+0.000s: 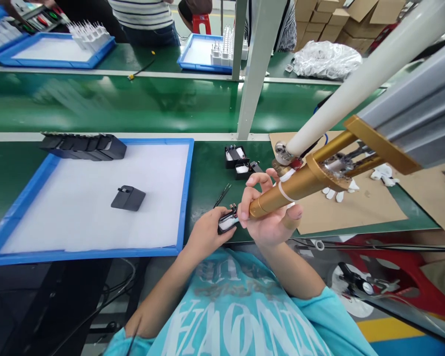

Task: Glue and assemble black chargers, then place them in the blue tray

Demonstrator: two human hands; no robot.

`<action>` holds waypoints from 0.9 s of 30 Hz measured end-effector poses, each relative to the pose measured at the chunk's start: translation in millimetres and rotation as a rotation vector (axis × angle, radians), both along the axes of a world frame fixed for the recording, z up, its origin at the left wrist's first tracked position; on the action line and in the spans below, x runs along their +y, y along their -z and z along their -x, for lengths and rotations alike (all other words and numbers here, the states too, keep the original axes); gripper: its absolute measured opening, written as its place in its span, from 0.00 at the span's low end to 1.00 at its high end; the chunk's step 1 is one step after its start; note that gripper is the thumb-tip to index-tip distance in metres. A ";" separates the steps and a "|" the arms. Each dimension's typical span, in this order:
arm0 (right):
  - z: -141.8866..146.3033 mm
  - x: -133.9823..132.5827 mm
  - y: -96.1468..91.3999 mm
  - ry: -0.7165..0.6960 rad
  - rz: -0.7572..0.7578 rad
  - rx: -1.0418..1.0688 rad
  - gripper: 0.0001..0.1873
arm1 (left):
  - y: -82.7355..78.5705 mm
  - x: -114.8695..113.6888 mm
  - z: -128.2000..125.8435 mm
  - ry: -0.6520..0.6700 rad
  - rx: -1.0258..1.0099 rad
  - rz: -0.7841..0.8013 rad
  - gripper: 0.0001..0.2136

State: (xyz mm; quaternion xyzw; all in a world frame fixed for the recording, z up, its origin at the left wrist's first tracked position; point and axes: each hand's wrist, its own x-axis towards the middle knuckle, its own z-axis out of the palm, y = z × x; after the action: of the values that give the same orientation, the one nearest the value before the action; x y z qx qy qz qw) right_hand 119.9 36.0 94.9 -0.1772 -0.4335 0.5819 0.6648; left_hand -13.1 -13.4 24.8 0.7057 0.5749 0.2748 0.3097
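Note:
My left hand (208, 228), low at the bench's front edge, is closed on a small open black casing (227, 222) with a pale inside and small parts at its top end. My right hand (264, 220) is beside the casing, fingers curled, fingertips at the casing's right end. A brass-coloured cylinder (278, 194) crosses in front of this hand and hides part of it, so what its fingers hold cannot be made out. Thin dark wires or leads (221, 196) lie just behind my left hand. Several open black casings (237, 159) stand farther back.
A blue-rimmed tray (187, 198) at left carries one closed black casing (128, 198) and a row of black casings (85, 147). A grey machine body (411, 104) and white tube (356, 79) slant in from upper right. White gloves (384, 175) lie on cardboard (356, 212).

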 end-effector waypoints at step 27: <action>-62.7 2.3 15.1 0.089 0.030 -0.065 0.25 | -7.6 9.0 -4.6 0.160 0.024 -0.185 0.21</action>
State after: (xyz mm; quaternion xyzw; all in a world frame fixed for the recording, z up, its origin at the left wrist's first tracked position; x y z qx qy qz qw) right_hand 182.6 38.3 79.7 -0.2249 -0.4379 0.5522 0.6728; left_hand -8.6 -4.4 32.3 0.7782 0.4927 0.2926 0.2571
